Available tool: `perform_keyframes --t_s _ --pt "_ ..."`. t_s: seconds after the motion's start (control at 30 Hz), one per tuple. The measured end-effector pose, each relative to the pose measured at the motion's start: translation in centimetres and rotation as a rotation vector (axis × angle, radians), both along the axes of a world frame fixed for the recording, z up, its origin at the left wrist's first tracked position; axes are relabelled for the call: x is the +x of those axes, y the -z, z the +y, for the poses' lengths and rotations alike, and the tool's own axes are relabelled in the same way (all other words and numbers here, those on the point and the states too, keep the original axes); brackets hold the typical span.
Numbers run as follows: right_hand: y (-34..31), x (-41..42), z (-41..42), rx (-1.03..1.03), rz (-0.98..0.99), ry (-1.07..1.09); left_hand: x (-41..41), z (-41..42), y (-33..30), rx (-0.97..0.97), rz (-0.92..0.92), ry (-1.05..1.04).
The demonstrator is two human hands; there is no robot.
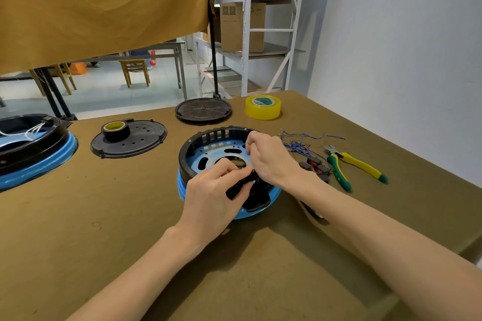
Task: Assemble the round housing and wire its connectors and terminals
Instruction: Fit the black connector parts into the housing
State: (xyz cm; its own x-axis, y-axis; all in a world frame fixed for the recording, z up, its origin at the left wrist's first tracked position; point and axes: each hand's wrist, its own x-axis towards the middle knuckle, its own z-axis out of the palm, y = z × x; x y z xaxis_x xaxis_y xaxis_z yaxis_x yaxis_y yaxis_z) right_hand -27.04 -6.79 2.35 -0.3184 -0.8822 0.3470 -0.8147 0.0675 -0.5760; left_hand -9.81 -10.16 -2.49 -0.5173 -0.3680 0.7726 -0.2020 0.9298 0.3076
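Note:
A round housing (198,146), black on top with a blue lower ring and a blue perforated plate inside, sits mid-table. My left hand (211,195) grips a small black part (242,185) at the housing's near rim. My right hand (268,156) reaches over the right rim, and its fingertips pinch at the same black part. A bundle of blue wires with terminals (302,141) and several small black and red connectors (314,164) lie just right of the housing.
Yellow-green handled cutters (357,164) lie at the right. A clear yellow tape roll (263,107) and a black round cover (203,110) stand behind. A second black cover (140,143) carries a black tape roll (115,129). Another assembled housing (31,148) sits far left.

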Motion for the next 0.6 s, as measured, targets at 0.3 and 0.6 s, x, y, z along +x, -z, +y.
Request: perform_keyframes --t_s 0.3,0.6 --pt "3.3 -4.7 7.1 0.191 0.285 0.429 -0.2 0.1 -0.1 0.002 -0.012 -0.031" --pt "1.8 -5.8 9.4 0.214 -0.216 0.377 -0.4 0.1 -0.2 0.021 0.003 -0.043"
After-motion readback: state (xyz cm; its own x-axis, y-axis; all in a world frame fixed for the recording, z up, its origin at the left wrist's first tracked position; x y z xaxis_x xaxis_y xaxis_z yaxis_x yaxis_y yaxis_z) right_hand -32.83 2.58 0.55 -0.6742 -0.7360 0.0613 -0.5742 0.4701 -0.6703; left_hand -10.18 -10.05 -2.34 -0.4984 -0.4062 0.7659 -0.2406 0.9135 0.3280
